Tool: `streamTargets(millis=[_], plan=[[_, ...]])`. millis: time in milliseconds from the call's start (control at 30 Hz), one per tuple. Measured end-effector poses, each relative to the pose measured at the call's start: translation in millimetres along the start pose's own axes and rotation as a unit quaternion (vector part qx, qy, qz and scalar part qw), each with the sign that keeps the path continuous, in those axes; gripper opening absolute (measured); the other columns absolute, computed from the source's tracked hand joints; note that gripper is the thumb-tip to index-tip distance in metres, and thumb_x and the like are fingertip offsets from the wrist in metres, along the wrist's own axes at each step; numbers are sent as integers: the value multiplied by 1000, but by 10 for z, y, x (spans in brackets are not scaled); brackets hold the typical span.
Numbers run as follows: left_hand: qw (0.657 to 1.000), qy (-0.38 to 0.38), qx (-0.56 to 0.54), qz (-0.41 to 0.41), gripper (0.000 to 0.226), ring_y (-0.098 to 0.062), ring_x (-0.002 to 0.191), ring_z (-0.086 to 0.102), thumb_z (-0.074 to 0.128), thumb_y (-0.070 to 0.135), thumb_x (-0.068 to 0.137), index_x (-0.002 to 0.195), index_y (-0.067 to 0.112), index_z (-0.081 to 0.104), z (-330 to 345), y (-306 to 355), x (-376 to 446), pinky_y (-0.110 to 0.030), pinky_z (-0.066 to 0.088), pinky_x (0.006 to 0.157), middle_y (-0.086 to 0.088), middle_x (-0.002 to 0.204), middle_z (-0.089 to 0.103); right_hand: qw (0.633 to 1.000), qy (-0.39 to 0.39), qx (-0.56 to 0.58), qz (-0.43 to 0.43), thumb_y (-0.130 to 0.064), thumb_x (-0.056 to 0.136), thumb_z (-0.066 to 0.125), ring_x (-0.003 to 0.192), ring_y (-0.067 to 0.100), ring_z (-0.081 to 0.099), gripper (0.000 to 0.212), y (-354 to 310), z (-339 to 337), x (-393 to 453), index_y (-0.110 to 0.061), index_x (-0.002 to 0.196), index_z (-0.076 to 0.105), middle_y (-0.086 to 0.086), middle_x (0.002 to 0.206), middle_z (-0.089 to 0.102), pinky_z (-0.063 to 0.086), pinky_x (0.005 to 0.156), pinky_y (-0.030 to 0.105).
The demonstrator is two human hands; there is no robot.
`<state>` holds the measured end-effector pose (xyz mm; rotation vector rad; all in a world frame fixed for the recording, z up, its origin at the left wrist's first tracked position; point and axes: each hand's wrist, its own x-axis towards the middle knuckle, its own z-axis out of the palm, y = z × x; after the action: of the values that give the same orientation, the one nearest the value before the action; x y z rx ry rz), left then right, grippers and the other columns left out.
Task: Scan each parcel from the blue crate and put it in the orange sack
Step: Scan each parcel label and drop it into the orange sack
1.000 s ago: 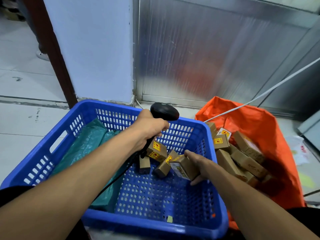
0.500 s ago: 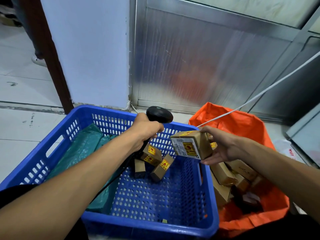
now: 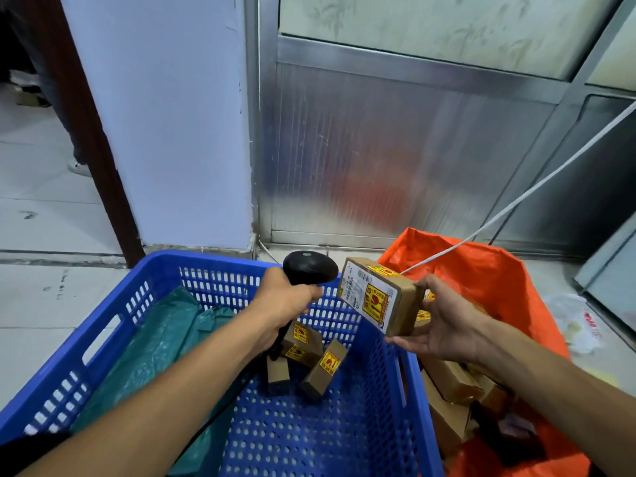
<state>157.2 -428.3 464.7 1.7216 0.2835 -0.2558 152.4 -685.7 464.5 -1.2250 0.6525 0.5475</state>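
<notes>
Change since earlier frames: the held parcel [image 3: 378, 297], formerly low in the blue crate [image 3: 418, 390], is now raised above the crate's right rim — its labelled face turned toward the scanner [image 3: 309, 269].
Right hand [image 3: 444, 321]: fingers curled under and behind the held parcel, thumb at its upper right edge; the grip is closed on the box.
Left hand [image 3: 282, 304]: fingers wrapped tight round the scanner handle; the scanner head sits just left of the held parcel, a narrow gap between them.
Held parcel position: tilted, over the boundary between the blue crate and the orange sack [image 3: 488, 277].
Crate contents: three small parcels [image 3: 311, 356] grouped near the far wall, below the left hand; a green bag [image 3: 161, 342] fills the left half.
Crate edges: right rim lies directly under the held parcel and touches the sack.
Open room: bare perforated floor across the near right part of the crate.
Sack: mouth open, brown boxes [image 3: 451, 383] piled inside beneath the right forearm.
White cord [image 3: 537, 187]: runs diagonally from upper right, passing behind the held parcel.
Backdrop: metal panel [image 3: 395, 160] behind both containers.
</notes>
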Motion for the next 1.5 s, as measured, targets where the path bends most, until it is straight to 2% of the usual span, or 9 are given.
streamTargets(millis=[67, 200, 367, 500, 733, 933, 1500], plan=[[1000, 7, -4, 5, 19, -15, 66, 56, 72, 7, 87, 105, 5, 67, 19, 1, 12, -28, 44, 61, -7, 79, 64, 1000, 3, 20, -15, -37, 84, 54, 92, 49, 69, 51, 8, 42, 26, -17, 131, 51, 37, 101, 66, 60, 64, 39], [1000, 18, 4, 6, 16, -16, 62, 56, 74, 11, 85, 100, 8, 67, 75, -15, 37, -31, 45, 65, -5, 71, 63, 999, -5, 33, -27, -37, 85, 50, 95, 48, 68, 47, 20, 127, 66, -17, 127, 54, 35, 112, 61, 60, 59, 37], [1000, -8, 16, 10, 24, -18, 71, 60, 77, 12, 83, 104, 11, 68, 128, -48, 38, -35, 46, 69, -9, 85, 69, 999, -13, 16, -29, -38, 86, 50, 93, 48, 68, 46, 19, 109, 182, -17, 127, 52, 36, 111, 64, 59, 63, 38], [1000, -22, 19, 11, 19, -16, 66, 60, 77, 11, 84, 101, 11, 69, 138, -57, 19, -33, 47, 65, -6, 78, 69, 1000, -10, -9, -22, -42, 87, 51, 88, 47, 70, 48, 18, 37, 262, -19, 130, 51, 36, 102, 68, 59, 60, 37], [999, -33, 22, 11, 20, -18, 64, 60, 77, 9, 84, 102, 6, 71, 124, -59, -14, -36, 47, 70, -9, 75, 68, 999, -20, -21, -19, -45, 89, 51, 88, 46, 69, 47, 26, 6, 311, -19, 128, 53, 35, 114, 64, 59, 59, 37], [999, -38, 31, 14, 18, -14, 61, 59, 75, 7, 85, 101, 5, 69, 115, -49, -60, -32, 46, 64, -3, 68, 65, 999, -21, -34, -20, -45, 89, 52, 86, 45, 70, 50, 35, -1, 332, -18, 131, 51, 35, 115, 63, 59, 59, 37], [998, -37, 39, 18, 17, -13, 64, 60, 74, 5, 86, 102, 8, 69, 95, 12, -129, -30, 47, 65, -5, 75, 68, 998, -13, -54, -12, -46, 91, 54, 92, 45, 70, 47, 26, -31, 345, -17, 127, 51, 34, 114, 63, 59, 64, 39]])
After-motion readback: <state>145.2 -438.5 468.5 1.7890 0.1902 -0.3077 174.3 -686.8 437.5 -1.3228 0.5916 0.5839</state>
